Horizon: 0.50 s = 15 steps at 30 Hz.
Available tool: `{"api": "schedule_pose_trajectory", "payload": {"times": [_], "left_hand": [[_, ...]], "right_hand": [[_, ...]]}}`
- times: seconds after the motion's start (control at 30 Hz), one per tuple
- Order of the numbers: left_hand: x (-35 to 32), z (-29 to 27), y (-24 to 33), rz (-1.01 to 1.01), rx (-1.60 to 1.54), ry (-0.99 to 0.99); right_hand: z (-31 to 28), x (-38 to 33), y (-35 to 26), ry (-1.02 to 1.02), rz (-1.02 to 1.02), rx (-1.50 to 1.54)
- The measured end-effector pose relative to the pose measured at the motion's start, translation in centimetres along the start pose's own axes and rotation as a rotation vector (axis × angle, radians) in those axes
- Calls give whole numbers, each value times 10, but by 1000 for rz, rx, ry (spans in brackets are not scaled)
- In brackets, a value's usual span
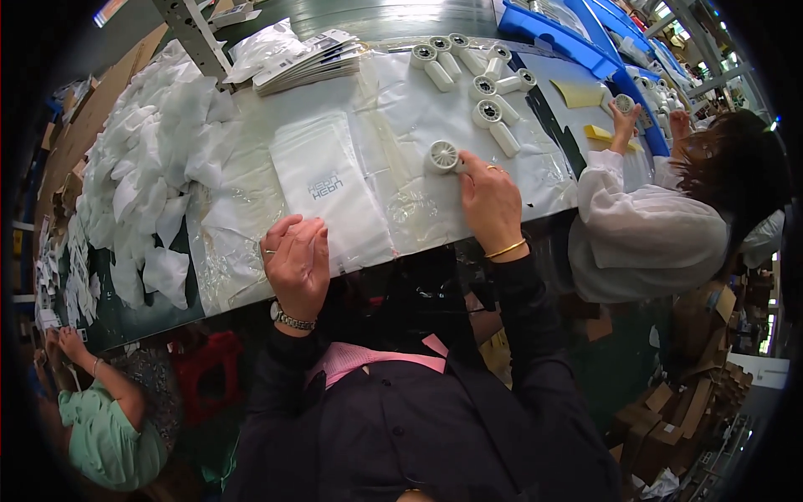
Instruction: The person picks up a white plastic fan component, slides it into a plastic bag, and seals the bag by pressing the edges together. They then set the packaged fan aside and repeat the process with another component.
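Note:
Between the fingers of my right hand (491, 197) is the handle of a small white handheld fan (443, 156), its round grille head pointing left over the table. My left hand (297, 263) is over the lower left edge of a stack of flat frosted plastic bags (326, 176) with printing on them. Its fingers are loosely bent and slightly apart, with nothing visible in them; whether they touch the bags I cannot tell. Several more white handheld fans (488, 115) lie beyond my right hand.
A heap of crumpled white bags (155, 142) covers the table's left side. Stacked flat printed packs (305, 63) lie at the back beside a metal post (196, 38). Blue bins (569, 38) stand at the back right. A co-worker (661, 226) handles a fan on the right; another person (117, 418) sits at lower left.

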<state>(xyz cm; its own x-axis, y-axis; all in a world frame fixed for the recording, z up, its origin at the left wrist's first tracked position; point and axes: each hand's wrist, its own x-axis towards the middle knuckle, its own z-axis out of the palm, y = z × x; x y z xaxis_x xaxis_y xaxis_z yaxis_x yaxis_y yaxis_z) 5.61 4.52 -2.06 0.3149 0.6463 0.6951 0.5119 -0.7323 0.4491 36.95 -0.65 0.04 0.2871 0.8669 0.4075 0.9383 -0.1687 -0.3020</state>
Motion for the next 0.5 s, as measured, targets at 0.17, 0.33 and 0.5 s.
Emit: {"api": "schedule_pose_trajectory", "payload": {"times": [0.17, 0.33, 0.5], "left_hand": [[3, -1, -1, -89, 39, -96], [7, 2, -4, -78, 57, -161], [6, 2, -3, -129, 28, -165]], "right_hand": [[-5, -18, -14, -58, -84, 81], [1, -24, -39, 70, -77, 122], [16, -20, -45, 93, -29, -6]]}}
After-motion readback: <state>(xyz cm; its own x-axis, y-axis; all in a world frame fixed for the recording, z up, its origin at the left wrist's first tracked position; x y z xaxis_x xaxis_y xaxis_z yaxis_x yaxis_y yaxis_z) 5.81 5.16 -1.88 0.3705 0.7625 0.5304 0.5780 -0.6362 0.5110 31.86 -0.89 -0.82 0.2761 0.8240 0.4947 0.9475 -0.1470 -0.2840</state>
